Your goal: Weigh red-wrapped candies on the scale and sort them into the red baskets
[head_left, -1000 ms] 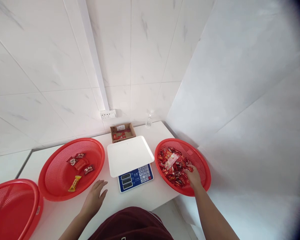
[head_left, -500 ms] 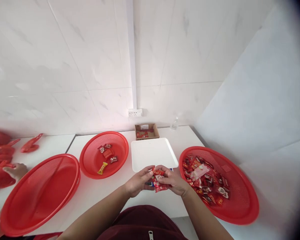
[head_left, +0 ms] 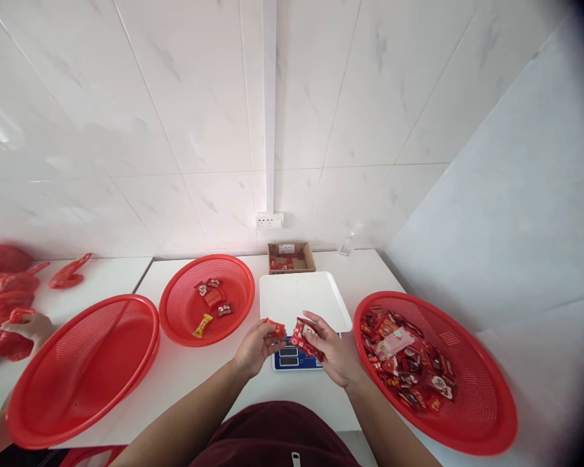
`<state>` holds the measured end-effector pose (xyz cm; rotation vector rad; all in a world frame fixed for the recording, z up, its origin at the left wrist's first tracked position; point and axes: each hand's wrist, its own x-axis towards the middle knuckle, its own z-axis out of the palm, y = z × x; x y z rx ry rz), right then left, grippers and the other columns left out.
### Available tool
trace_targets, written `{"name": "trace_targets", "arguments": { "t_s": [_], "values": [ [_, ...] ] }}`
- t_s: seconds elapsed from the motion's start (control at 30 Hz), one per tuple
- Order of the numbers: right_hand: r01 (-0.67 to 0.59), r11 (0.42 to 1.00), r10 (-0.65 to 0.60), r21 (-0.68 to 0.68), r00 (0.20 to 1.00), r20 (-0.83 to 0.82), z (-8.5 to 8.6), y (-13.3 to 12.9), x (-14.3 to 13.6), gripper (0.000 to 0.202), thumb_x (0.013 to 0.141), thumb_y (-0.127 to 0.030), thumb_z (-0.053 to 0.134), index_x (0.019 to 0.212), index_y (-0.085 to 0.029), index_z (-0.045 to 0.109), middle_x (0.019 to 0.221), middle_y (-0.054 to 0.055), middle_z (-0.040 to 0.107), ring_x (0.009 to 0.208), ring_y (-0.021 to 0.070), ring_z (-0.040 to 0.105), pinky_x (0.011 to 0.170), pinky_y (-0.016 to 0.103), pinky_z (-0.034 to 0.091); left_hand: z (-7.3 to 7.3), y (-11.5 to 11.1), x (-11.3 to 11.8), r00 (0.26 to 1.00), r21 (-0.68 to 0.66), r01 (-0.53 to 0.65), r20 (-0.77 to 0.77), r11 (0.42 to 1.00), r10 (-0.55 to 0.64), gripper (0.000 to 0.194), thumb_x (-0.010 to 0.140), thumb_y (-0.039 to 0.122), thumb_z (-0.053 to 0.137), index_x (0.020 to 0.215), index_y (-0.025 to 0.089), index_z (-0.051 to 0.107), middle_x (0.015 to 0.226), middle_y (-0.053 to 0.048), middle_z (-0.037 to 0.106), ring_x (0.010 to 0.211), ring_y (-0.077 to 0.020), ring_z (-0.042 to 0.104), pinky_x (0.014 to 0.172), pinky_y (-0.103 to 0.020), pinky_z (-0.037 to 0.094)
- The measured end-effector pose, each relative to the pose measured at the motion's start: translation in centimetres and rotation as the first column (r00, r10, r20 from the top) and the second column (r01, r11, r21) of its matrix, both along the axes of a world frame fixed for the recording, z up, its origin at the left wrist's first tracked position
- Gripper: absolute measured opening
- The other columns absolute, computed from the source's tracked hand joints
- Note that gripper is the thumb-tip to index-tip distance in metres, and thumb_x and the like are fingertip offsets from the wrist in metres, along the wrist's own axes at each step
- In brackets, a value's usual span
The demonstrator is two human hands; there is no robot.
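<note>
My left hand [head_left: 254, 350] pinches a small red-wrapped candy [head_left: 275, 328] between thumb and fingers. A little to its right, my right hand [head_left: 331, 350] is closed on a few red candy packets [head_left: 305, 337], their print partly covered by the thumb. Both hands hover over the front of a weighing scale, whose blue panel [head_left: 298, 360] shows beneath them. Behind them lies the scale's bare white pan [head_left: 302, 295]. To the right of my right hand stands a red basket [head_left: 486, 389] with a heap of wrapped candies [head_left: 409, 363].
Left of the scale, a red basket [head_left: 175, 295] holds several candies, one yellow [head_left: 203, 325]. Nearer stands another red basket [head_left: 92, 376]. A cardboard box [head_left: 292, 267] and clear bottle [head_left: 346, 245] are by the wall. At far left, a co-worker's hand [head_left: 39, 329] touches red bags [head_left: 10, 295].
My hands have moved apart, separating one candy into the left from the packets in the right. The scale's blue panel shows more. The view has shifted slightly.
</note>
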<state>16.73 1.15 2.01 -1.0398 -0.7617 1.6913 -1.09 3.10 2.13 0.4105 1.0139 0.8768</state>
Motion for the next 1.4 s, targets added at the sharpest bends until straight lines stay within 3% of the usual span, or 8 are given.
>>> {"name": "trace_targets", "arguments": {
  "t_s": [0.2, 0.37, 0.53, 0.67, 0.83, 1.07, 1.27, 1.4],
  "values": [
    [0.033, 0.973, -0.113, 0.227, 0.928, 0.354, -0.2, 0.1, -1.5, 0.045, 0.074, -0.045, 0.065, 0.114, -0.026, 0.057, 0.119, 0.006, 0.061, 0.109, 0.0225, 0.056, 0.098, 0.041, 0.043, 1.3, -1.2, 1.1, 0.955, 0.058, 0.245, 0.158, 0.968, -0.251, 0.03, 0.068, 0.013, 0.064, 0.096, 0.019, 0.058, 0.091, -0.003, 0.067, 0.081, -0.0176, 0.065, 0.076, -0.034, 0.051],
    [-0.072, 0.945, -0.115, 0.321, 0.841, 0.528, -0.6, 0.0, -1.9, 0.046, 0.079, -0.047, 0.056, 0.119, -0.025, 0.054, 0.124, 0.007, 0.059, 0.116, 0.0218, 0.054, 0.102, 0.039, 0.04, 1.5, -1.1, 1.0, 0.953, 0.057, 0.216, 0.205, 0.975, -0.223, 0.026, 0.074, 0.022, 0.068, 0.095, 0.02, 0.055, 0.089, -0.003, 0.067, 0.075, -0.014, 0.066, 0.073, -0.029, 0.052],
    [-0.114, 0.981, 0.006, 0.158, 0.831, 0.557, -0.8, -0.2, -1.3, 0.046, 0.079, -0.054, 0.053, 0.112, -0.022, 0.055, 0.095, 0.006, 0.067, 0.078, 0.0198, 0.064, 0.07, 0.035, 0.053, 0.9, -0.7, 0.8, 0.981, 0.035, 0.1, 0.161, 0.994, -0.104, 0.024, 0.076, 0.023, 0.068, 0.094, 0.018, 0.052, 0.086, -0.003, 0.067, 0.073, -0.0112, 0.066, 0.071, -0.024, 0.053],
    [-0.043, 0.999, 0.026, 0.022, 0.864, 0.502, -2.3, 0.3, 0.1, 0.039, 0.077, -0.057, 0.054, 0.094, -0.022, 0.059, 0.069, 0.001, 0.061, 0.055, 0.0158, 0.056, 0.05, 0.03, 0.047, 0.4, -0.5, 0.3, 0.992, -0.037, 0.034, 0.125, 0.999, -0.029, 0.017, 0.081, 0.023, 0.063, 0.092, 0.018, 0.051, 0.082, -0.003, 0.066, 0.072, -0.0119, 0.067, 0.069, -0.023, 0.054],
    [0.157, 0.983, -0.118, -0.093, 0.935, 0.335, -5.3, 2.3, 1.8, 0.032, 0.069, -0.049, 0.065, 0.089, -0.025, 0.058, 0.074, 0.002, 0.061, 0.071, 0.0188, 0.06, 0.068, 0.035, 0.054, -0.1, -0.5, -0.4, 0.994, -0.081, 0.008, 0.113, 0.997, 0.001, 0.017, 0.082, 0.023, 0.061, 0.094, 0.018, 0.05, 0.082, -0.003, 0.066, 0.075, -0.0135, 0.068, 0.069, -0.023, 0.053],
    [0.202, 0.975, -0.152, -0.097, 0.914, 0.375, -4.8, 3.4, 1.3, 0.074, 0.07, -0.048, 0.065, 0.136, -0.037, 0.032, 0.138, 0.006, 0.044, 0.126, 0.0229, 0.044, 0.094, 0.041, 0.046, -0.4, -1.2, -0.8, 0.993, -0.056, 0.087, 0.087, 0.995, -0.082, 0.023, 0.077, 0.016, 0.063, 0.096, 0.017, 0.051, 0.083, -0.004, 0.066, 0.078, -0.0143, 0.067, 0.075, -0.027, 0.052],
    [-0.334, 0.94, 0.336, -0.062, 0.885, 0.323, -2.5, 0.9, -0.3, 0.046, 0.073, -0.057, 0.061, 0.099, -0.019, 0.065, 0.099, 0.007, 0.068, 0.093, 0.0227, 0.063, 0.078, 0.037, 0.051, -0.4, -2.0, -0.7, 0.95, 0.049, 0.298, -0.115, 0.953, -0.291, 0.031, 0.067, 0.029, 0.075, 0.085, 0.017, 0.052, 0.081, -0.003, 0.064, 0.075, -0.0139, 0.062, 0.072, -0.03, 0.048],
    [-0.318, 0.947, 0.309, -0.055, 0.846, 0.435, -2.7, 0.7, -0.8, 0.04, 0.068, -0.055, 0.066, 0.081, -0.018, 0.066, 0.078, 0.003, 0.069, 0.074, 0.0197, 0.063, 0.064, 0.032, 0.05, -1.1, -2.2, -0.6, 0.939, 0.049, 0.295, -0.199, 0.954, -0.28, 0.035, 0.065, 0.036, 0.075, 0.083, 0.017, 0.052, 0.082, -0.003, 0.064, 0.077, -0.0152, 0.06, 0.074, -0.032, 0.047]
  ]
}}
